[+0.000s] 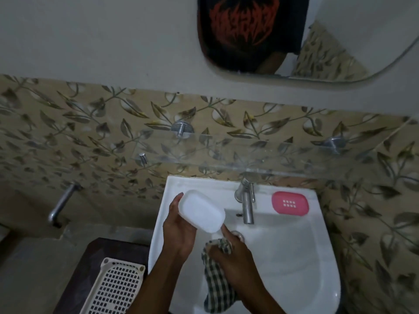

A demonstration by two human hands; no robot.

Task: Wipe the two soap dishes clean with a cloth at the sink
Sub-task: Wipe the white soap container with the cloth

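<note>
Left hand (pixel 179 230): bare; forearm uncovered down to the frame edge.
Right hand (pixel 231 252): bare; forearm likewise uncovered.
T-shirt (pixel 215 48): black, seen only as a reflection in the mirror (pixel 340 30).
Print (pixel 244 21): red-orange jagged graphic across the front; lettering not legible.
Sleeve (pixel 292 39): short, black.

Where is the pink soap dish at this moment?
In the head view, the pink soap dish sits untouched on the back ledge of the sink, just right of the tap.
</note>
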